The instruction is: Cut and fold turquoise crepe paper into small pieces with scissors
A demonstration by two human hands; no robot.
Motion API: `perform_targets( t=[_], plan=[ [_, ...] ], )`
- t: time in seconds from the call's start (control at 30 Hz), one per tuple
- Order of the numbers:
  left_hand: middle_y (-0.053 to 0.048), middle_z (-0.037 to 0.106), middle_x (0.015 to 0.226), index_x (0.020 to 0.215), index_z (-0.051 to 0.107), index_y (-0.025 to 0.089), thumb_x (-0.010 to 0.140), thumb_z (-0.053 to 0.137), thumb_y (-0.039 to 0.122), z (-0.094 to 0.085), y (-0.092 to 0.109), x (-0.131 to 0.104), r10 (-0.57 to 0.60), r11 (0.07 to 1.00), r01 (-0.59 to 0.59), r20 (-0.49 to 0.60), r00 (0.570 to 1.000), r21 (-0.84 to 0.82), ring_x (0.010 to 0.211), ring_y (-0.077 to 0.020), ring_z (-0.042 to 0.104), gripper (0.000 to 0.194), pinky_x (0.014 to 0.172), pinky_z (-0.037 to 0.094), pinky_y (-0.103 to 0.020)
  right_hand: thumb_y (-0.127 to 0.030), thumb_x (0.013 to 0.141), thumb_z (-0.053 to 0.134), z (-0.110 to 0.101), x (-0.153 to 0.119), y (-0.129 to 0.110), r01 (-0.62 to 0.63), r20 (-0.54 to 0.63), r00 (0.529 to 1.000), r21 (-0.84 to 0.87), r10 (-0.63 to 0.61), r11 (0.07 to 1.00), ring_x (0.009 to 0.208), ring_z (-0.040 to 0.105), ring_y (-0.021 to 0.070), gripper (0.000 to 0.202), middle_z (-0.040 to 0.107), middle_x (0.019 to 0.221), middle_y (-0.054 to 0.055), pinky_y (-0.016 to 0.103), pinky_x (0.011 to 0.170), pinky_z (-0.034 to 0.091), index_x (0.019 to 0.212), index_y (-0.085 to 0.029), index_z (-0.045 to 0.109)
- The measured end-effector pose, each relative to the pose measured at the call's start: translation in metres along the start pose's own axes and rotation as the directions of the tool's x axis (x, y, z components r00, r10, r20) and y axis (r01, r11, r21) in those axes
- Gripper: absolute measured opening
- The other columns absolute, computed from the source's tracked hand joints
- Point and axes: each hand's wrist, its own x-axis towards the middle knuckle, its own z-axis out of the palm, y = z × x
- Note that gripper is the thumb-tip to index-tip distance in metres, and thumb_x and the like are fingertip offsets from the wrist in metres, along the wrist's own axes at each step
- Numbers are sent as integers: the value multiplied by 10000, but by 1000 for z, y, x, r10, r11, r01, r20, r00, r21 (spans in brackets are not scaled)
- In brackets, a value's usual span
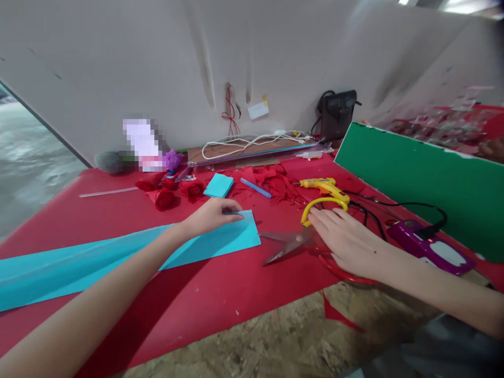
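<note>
Head view shows us a red worktop [220,299] with a long strip of blue paper [106,257] running across it from the 9 o'clock edge, ending near the middle. Our left hand [212,215] rests on that strip near its free end, fingers bent at the upper edge; whether they pinch it we cannot tell. Our right hand [350,241] is at 3 o'clock from there, its fingers gripping the scissors [298,239] by the yellow handle. The blades stand apart, pointing toward 9 o'clock, one tip right at the paper's end; contact is unclear.

We judge the step in hand to be steadying the strip with the scissors at the ready. A cut from here would call for a flat, still edge, fingers clear of the blades, and care around the yellow glue gun [321,185] at 1 o'clock from the pivot.
</note>
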Motion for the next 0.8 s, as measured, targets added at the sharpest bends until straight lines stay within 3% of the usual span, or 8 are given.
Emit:
perform_targets(
  t=[0.33, 0.6, 0.8],
  plan=[
    [0, 564, 801, 867, 533, 159, 817, 447, 428, -4, -4, -11, 78, 989, -72, 43, 996, -131, 727, -114, 514, 288, 663, 417, -213, -127, 682, 465, -1, 7, -1, -97, 95, 991, 36, 93, 995, 975, 527, 303, 465, 548, 1116, 212, 414, 818, 422, 1120, 26, 497],
    [37, 425, 680, 842, 480, 172, 822, 435, 408, -3, -4, -10, 40, 980, -43, -15, 999, -195, 601, -84, 410, 241, 551, 354, -195, -59, 598, 413, 5, 9, -5, -8, 66, 998, 47, 5, 999, 973, 541, 288, 507, 575, 1080, 202, 411, 805, 436, 1091, -2, 518],
    [48, 402, 648, 850, 463, 177, 819, 428, 406, 4, -8, -4, 28, 981, -36, -47, 999, -191, 566, -80, 377, 233, 535, 337, -194, -51, 566, 409, 2, 9, -9, 34, 49, 998, 109, -40, 993, 955, 550, 286, 511, 591, 1044, 201, 419, 805, 444, 1057, -11, 543]
  ],
)
